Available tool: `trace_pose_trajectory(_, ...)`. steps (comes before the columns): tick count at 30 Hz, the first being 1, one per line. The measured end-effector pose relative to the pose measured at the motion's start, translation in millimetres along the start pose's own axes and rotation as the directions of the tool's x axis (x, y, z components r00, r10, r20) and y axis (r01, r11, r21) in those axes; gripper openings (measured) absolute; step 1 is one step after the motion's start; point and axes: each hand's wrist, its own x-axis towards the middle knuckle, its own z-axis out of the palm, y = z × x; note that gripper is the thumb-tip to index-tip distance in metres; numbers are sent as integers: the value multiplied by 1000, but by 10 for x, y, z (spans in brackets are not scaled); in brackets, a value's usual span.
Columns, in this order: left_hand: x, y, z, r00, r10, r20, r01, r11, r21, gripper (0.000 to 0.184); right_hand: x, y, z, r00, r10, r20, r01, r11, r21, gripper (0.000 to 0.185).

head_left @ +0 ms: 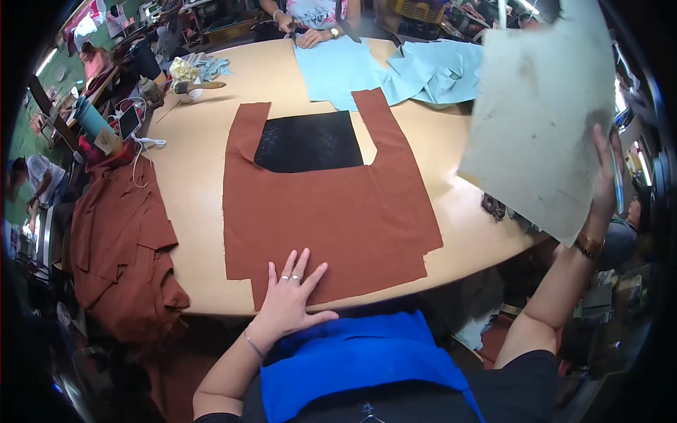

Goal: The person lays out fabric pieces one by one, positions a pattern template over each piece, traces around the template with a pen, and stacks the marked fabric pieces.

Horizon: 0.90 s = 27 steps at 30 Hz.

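A bag-shaped piece of rust-brown fabric (324, 218) with two strap-like arms lies flat on the table. My left hand (293, 292) rests on its near edge, fingers spread. My right hand (603, 176) is raised at the right and grips the edge of a large off-white pattern sheet (539, 134), which is smudged and held up off the table. A slim, light-blue, pen-like thing (619, 187) shows beside that hand; I cannot tell how it is held. Between the fabric's arms shows a black sheet (310, 141).
Rust-brown fabric (123, 233) hangs over the table's left edge. Light-blue fabric (338, 70) lies across the far side, where another person's hands (310, 35) work with a cutting tool. A wooden-handled brush (201, 86) and a phone (129, 123) with a white cable are at the left.
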Motion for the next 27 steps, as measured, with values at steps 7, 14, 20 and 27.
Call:
trace_pose_trajectory(7, 694, -334, -357, 972, -113, -205, -124, 497, -859, 79, -30, -325, 871, 864, 163, 477, -447, 684, 576, 28)
trace_pose_trajectory(14, 1202, -359, -646, 996, -81, -43, -58, -201, -978, 101, -273, -161, 1253, 833, 291, 470, -538, 626, 565, 31)
trace_pose_trajectory(20, 783, -1069, -301, 792, -559, -247, -300, -3, -954, 55, -641, 779, 1109, 820, 218, 530, -434, 839, 327, 52)
trace_pose_trajectory(27, -10, -1218, -157, 730, -627, -271, -17, 379, -925, 54, -1638, 1958, 1019, 676, 460, 576, -633, 762, 134, 42)
